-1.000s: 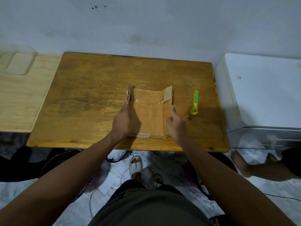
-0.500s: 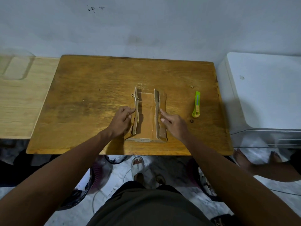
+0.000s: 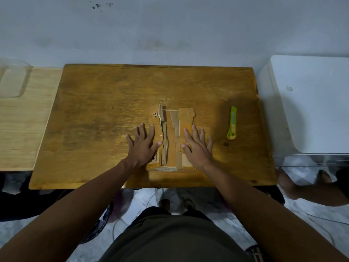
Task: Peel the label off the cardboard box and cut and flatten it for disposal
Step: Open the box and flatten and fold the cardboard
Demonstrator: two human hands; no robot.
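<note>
The cut cardboard box (image 3: pixel 171 140) lies nearly flat near the front middle of the brown wooden table (image 3: pixel 98 114), its two side panels folded inward over the base. My left hand (image 3: pixel 144 145) rests palm down with spread fingers on the left panel. My right hand (image 3: pixel 196 146) presses flat on the right panel in the same way. A narrow strip of the base shows between the two panels. A green utility knife (image 3: pixel 232 122) lies on the table to the right of the box, untouched. No label is visible.
A paler wooden surface (image 3: pixel 24 118) with a clear plastic container (image 3: pixel 13 78) adjoins the table on the left. A white appliance (image 3: pixel 309 103) stands at the right. Another person's bare foot (image 3: pixel 287 184) is on the floor at the right. The wall is close behind.
The side panels, upright a second ago, have been folded inward and down. Both hands went from gripping the panel edges to lying flat with fingers spread on top of them.
</note>
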